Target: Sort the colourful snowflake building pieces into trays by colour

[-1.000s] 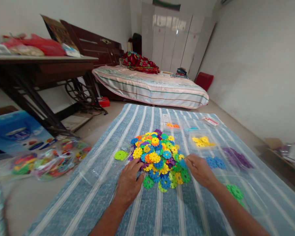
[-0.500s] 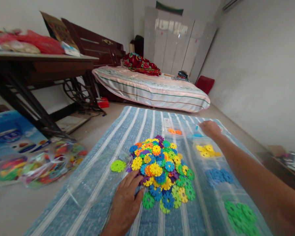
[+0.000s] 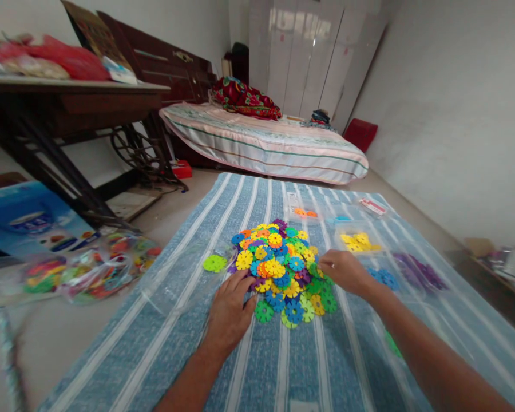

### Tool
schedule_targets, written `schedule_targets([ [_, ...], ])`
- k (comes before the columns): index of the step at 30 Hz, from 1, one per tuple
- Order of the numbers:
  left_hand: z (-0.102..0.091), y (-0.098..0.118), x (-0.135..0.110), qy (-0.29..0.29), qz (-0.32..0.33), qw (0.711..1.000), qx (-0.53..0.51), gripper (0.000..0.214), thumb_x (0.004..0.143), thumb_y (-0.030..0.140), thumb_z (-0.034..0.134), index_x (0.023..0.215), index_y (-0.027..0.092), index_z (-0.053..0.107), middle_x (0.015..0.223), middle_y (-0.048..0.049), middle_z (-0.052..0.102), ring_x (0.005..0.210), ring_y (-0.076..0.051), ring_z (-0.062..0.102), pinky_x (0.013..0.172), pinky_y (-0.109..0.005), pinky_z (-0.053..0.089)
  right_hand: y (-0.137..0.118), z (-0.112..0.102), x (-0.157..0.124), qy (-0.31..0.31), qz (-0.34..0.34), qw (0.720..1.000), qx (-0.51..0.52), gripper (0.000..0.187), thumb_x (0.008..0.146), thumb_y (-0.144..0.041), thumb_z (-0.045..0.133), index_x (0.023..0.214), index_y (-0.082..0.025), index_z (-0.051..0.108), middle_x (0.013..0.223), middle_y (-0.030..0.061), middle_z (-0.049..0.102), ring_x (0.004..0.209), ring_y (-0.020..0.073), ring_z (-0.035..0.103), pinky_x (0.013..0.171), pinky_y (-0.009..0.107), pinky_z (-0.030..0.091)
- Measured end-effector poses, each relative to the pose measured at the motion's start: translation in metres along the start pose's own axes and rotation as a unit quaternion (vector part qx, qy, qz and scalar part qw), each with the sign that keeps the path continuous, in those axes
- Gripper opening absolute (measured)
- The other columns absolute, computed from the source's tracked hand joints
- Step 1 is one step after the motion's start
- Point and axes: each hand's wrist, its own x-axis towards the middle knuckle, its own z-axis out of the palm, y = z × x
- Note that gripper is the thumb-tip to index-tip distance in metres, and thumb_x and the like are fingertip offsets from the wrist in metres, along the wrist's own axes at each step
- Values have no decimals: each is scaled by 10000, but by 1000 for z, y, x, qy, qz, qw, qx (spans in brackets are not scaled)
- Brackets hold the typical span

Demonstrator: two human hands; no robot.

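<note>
On the striped cloth [image 3: 261, 372], the disc pile [image 3: 282, 279] is bracketed between the left hand [image 3: 230, 313], loosely spread at the pile's left edge, and the right hand [image 3: 344, 272], bunched at its right; any grip there cannot be told.

1. Heaped notched discs [image 3: 274, 268]: mixed yellow, blue, green, lime, orange, purple.
2. Sorted groups, one colour each: orange discs [image 3: 300, 212], yellow discs [image 3: 356, 241], blue discs [image 3: 383, 278], purple discs [image 3: 419, 271], lime discs [image 3: 214, 263].
3. Tablecloth [image 3: 292, 366]: mottled blue, white stripes.
4. Bedspread [image 3: 261, 146]: whitish to pale pink; green and brown stripes.
5. Quilt [image 3: 246, 100]: deep red, multicoloured floral print.
6. Headboard [image 3: 148, 46]: dark reddish brown.
7. Wardrobe [image 3: 298, 68]: glossy pale grey.
</note>
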Motion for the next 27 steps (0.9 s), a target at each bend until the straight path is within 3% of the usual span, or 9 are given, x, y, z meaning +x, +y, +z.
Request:
schedule_targets([
  [4, -1, 2, 0, -4, -9, 1000, 0, 305, 781, 232, 547, 1074, 211, 627, 1232, -87, 604, 1152, -264, 546, 990, -460, 456, -8, 9, -27, 20, -3, 998, 54, 257, 873, -237, 445, 692, -194, 622, 756, 19, 619, 740, 133, 573, 679, 219, 363],
  [14, -2, 4, 2, -6, -12, 1000, -8, 310, 764, 214, 559, 1065, 205, 630, 1232, -89, 602, 1160, -258, 545, 1005, -455, 447, -21, 2, -71, 47, 11, 996, 71, 297, 912, -280, 390, 791, -207, 650, 823, 39, 643, 794, 162, 594, 727, 259, 404],
  [27, 0, 1, 1, 11, -2, 1000, -3, 315, 763, 215, 545, 1067, 203, 628, 1219, -95, 608, 1137, -264, 557, 981, -467, 464, -42, 15, -49, 24, 88, 996, 7, 214, 892, -239, 459, 878, -201, 669, 955, 54, 645, 946, 171, 587, 802, 240, 398],
])
